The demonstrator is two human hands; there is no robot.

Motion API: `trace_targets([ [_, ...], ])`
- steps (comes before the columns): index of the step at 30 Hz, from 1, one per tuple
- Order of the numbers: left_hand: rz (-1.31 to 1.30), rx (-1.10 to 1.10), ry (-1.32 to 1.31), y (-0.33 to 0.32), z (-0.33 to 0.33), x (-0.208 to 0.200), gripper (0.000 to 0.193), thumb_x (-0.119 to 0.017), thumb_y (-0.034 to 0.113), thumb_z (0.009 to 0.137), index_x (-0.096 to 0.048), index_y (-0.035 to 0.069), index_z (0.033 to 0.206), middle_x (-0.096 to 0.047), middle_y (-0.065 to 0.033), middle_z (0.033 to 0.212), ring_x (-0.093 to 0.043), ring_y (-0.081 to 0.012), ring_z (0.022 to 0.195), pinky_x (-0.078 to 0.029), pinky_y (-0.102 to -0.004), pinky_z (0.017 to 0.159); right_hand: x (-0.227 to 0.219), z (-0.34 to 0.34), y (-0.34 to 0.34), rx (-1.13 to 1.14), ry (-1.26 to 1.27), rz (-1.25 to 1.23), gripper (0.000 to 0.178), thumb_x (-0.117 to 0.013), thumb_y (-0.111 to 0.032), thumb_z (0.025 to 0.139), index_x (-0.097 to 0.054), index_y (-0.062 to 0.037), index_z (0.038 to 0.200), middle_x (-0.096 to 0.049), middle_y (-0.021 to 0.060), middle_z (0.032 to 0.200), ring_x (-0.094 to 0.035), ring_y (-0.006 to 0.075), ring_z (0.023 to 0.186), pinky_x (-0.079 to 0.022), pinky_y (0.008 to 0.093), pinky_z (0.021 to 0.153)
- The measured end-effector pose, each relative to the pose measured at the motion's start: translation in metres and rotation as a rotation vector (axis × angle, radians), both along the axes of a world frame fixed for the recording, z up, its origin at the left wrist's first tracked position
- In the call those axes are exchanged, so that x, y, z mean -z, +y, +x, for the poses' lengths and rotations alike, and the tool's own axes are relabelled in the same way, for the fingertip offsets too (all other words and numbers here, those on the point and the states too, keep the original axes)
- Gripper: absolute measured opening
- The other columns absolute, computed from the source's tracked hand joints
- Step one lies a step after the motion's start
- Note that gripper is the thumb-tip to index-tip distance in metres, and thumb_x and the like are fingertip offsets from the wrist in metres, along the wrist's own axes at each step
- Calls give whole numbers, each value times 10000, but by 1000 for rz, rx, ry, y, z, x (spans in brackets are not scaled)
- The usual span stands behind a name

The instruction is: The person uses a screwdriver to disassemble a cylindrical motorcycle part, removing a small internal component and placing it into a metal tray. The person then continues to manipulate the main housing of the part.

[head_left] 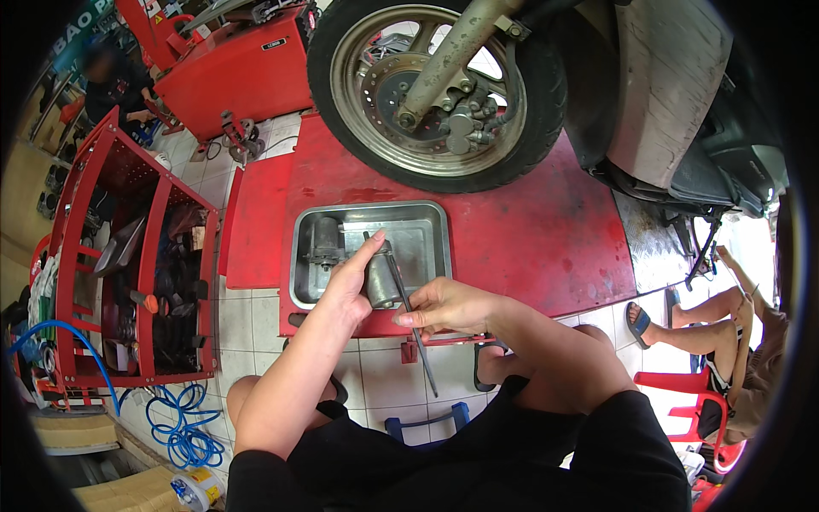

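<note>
The left hand (348, 286) grips a grey metal cylinder (380, 286) over the near half of a metal tray (448, 247); the thumb lies along the upper end, while the other fingers are mostly hidden. The right hand (448, 305) pinches a slim dark rod (425, 363), its fingers closed narrowly around the shaft. The rod lies alongside the cylinder; whether they touch cannot be determined. A second grey part (325, 239) rests in the tray's left half. The tray sits on the red surface (546, 247), near the front wheel (503, 166) of a motorcycle.

Caution: the cylinder may slip and strike the tray. Probable cause: a smooth, rounded wall, possibly oily, held by one hand only. The rod may skid off the metal and hit the left thumb if pushed at an angle. Its lower end projects beyond the near edge and could snag on clothing. The tray may slide if a forearm bears on its rim; wet-looking marks lie behind it.

Markings: large pale lettering appears on a green panel (72, 38); a small dark plate (274, 44) with characters is fixed to a red machine (222, 90). No writing is legible on the cylinder or rod.
</note>
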State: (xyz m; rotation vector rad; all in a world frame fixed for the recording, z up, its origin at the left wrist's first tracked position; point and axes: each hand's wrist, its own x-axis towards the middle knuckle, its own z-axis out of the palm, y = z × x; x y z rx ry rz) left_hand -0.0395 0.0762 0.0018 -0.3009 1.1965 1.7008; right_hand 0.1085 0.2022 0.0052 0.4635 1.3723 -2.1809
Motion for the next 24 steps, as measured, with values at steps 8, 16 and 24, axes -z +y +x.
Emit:
trace_targets([
  [8, 6, 15, -29, -2, -5, 12, 425, -841, 358, 806, -588, 69, 987, -622, -100, 813, -646, -236, 727, -586, -404, 682, 8, 1, 2, -59, 134, -150, 338, -751, -46, 872, -609, 46, 1165, -659, 69, 947, -622, 133, 840, -496, 268, 801],
  [16, 43, 11, -66, -2, -9, 9, 390, -833, 341, 818, -626, 90, 1033, -644, -72, 856, -642, -218, 758, -574, -406, 705, 16, -2, 0, -69, 103, 109, 373, -798, -188, 866, -608, 40, 1093, -693, 131, 995, -677, 169, 857, -530, 280, 764],
  [24, 1, 12, -39, -3, -9, 10, 427, -834, 317, 820, -646, 83, 1123, -666, -60, 974, -643, -200, 842, -567, -415, 773, 3, 2, 10, -58, 66, -237, 486, -676, -105, 948, -457, 92, 1335, -646, 249, 1193, -688, 300, 1068, -554, 386, 956],
])
